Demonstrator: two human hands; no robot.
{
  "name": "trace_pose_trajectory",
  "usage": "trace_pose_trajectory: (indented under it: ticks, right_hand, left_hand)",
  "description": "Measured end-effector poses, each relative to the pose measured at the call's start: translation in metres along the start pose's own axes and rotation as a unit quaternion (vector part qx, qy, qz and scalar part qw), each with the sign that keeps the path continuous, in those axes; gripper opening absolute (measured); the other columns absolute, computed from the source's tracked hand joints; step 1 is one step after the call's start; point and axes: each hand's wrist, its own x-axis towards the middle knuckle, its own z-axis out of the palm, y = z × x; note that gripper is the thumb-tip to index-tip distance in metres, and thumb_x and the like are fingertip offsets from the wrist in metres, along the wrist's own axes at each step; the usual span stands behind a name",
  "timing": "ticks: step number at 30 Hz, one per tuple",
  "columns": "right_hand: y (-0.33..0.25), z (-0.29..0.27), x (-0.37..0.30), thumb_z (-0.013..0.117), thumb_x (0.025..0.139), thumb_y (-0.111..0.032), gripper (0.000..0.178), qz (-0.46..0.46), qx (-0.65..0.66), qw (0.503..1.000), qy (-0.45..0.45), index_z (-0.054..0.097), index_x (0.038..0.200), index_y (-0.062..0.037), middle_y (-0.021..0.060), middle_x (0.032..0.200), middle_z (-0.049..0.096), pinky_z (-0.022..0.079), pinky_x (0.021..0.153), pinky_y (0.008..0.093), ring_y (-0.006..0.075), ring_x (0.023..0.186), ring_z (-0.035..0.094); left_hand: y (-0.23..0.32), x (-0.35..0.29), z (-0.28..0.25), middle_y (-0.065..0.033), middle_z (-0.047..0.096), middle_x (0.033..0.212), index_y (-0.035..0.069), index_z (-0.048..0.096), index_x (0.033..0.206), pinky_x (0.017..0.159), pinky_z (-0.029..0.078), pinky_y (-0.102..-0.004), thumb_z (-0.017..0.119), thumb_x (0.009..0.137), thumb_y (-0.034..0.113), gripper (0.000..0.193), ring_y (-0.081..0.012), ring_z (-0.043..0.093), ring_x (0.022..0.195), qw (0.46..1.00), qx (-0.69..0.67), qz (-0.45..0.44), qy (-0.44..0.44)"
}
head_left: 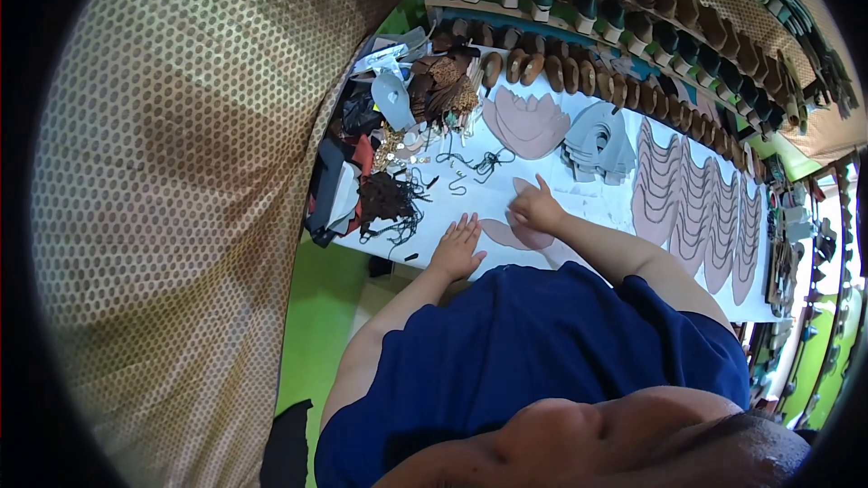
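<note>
My left hand (459, 248) lies flat on the white tabletop, fingers stretched out. Its fingertips are close to the end of a pinkish-beige cut shoe piece (499, 233). Over a matching piece (535, 238) my right hand (537, 208) is curled, with one finger raised. Whatever its closed fingers hold, if anything, is hidden. Above that hand the pointed tip of a pinkish piece (520, 184) shows. Farther back are a fanned pile of pinkish shoe pieces (524, 126) and a stack of grey cut-outs (600, 146).
Overlapping rows of pinkish pieces (689, 203) cover the table's right side. Dark cords (484, 163), brown scraps (389, 197) and patterned material (445, 81) crowd the left. Shoe lasts (561, 74) line the back edge below shelves of more lasts. A patterned curtain (190, 190) hangs left.
</note>
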Motion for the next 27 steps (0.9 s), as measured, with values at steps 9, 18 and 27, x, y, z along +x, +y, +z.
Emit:
trace_pose_trajectory:
  ticks: [9, 18, 27]
  right_hand:
    - [-0.032, 0.015, 0.100, 0.071, 0.081, -0.031, 0.014, 0.221, 0.034, 0.965, 0.138, 0.078, 0.089, -0.0209, -0.0018, 0.139, 0.056, 0.013, 0.110, 0.0754, 0.0262, 0.139, 0.038]
    - [-0.035, 0.022, 0.112, 0.073, 0.076, -0.022, 0.008, 0.254, 0.051, 0.950, 0.174, 0.076, 0.077, -0.0157, 0.0031, 0.138, 0.058, 0.016, 0.107, 0.0765, 0.0303, 0.139, 0.037]
    - [-0.008, -0.116, 0.110, 0.075, 0.080, -0.021, 0.013, 0.185, 0.405, 0.812, 0.376, 0.077, 0.084, -0.0087, 0.0170, 0.140, 0.056, 0.039, 0.106, 0.0376, 0.0342, 0.128, 0.052]
  left_hand:
    - [-0.010, -0.014, 0.000, -0.0171, 0.023, 0.162, 0.002, 0.030, 0.152, 0.121, 0.019, -0.0471, 0.052, 0.092, 0.044, 0.077, -0.0352, 0.022, 0.150, 0.999, 0.020, -0.029, 0.038]
    - [-0.012, -0.014, 0.000, -0.0160, 0.025, 0.161, 0.003, 0.032, 0.152, 0.121, 0.020, -0.0466, 0.055, 0.090, 0.043, 0.077, -0.0345, 0.024, 0.149, 0.998, 0.020, -0.022, 0.056]
    - [-0.009, -0.014, 0.000, -0.0151, 0.025, 0.162, 0.004, 0.032, 0.152, 0.121, 0.018, -0.0467, 0.055, 0.089, 0.042, 0.077, -0.0346, 0.022, 0.149, 0.998, 0.022, -0.029, 0.048]
